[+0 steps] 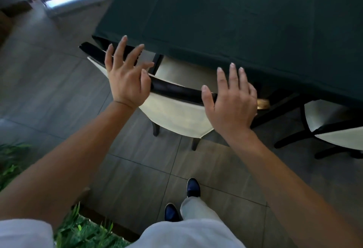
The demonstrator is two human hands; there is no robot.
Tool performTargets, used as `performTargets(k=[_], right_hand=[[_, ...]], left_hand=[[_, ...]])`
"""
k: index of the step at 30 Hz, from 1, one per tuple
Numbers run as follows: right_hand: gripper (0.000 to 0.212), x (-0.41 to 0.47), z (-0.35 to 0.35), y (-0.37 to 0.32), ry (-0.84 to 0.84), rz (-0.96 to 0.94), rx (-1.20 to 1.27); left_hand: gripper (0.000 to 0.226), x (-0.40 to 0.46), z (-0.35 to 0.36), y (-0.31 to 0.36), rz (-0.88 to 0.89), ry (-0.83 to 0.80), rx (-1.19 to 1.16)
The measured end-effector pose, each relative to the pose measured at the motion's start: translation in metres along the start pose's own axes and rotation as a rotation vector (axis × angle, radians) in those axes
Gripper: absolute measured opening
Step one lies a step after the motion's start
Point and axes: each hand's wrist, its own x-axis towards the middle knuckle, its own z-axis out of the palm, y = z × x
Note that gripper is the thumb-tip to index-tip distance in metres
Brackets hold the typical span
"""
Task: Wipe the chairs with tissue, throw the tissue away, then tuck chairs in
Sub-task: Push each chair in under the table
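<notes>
Left hand [125,82] is spread wide, fingers splayed above the left end of the chair [176,110] top rail, grip holding nothing, no tissue anywhere in view. The chair sits with its cream seat mostly under the dark green tabletop [235,21], backrest just beside the cloth edge, so this looks like the tuck-in step at or near its end for this chair. Right hand [232,102] lies flat and open over the rail's right end, likely placed to push evenly from both sides; a second chair [334,130] at far right sticks out more.
</notes>
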Motion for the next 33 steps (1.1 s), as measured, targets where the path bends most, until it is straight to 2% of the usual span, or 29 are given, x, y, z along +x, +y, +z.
performTargets(k=[4, 7, 10, 13, 18, 26, 29, 33], right_hand=[[0.062, 0.010, 0.005, 0.027, 0.049, -0.032, 0.003], [0.059, 0.036, 0.008, 0.073, 0.077, -0.037, 0.018], [0.056, 0.059, 0.012, 0.128, 0.079, 0.024, 0.002], [0.052, 0.070, 0.017, 0.155, 0.106, 0.088, 0.009], [0.052, 0.090, 0.017, 0.144, 0.112, 0.125, 0.055], [0.060, 0.114, 0.014, 0.126, -0.008, 0.230, 0.071], [0.061, 0.091, 0.028, 0.090, 0.023, 0.248, 0.032], [0.059, 0.088, 0.045, 0.037, 0.048, 0.233, -0.011]], left_hand=[[0.039, 0.003, 0.002, 0.027, 0.000, -0.007, 0.021], [0.039, 0.015, 0.014, 0.065, 0.009, -0.050, 0.029], [0.034, 0.025, 0.031, 0.121, -0.034, -0.098, 0.046], [0.035, 0.033, 0.044, 0.153, -0.054, -0.134, 0.035], [0.036, 0.060, 0.055, 0.139, -0.031, -0.118, 0.072], [0.035, 0.094, 0.074, 0.123, -0.040, -0.102, 0.043], [0.034, 0.084, 0.079, 0.083, -0.005, -0.119, 0.018], [0.038, 0.098, 0.082, 0.022, 0.014, -0.219, 0.023]])
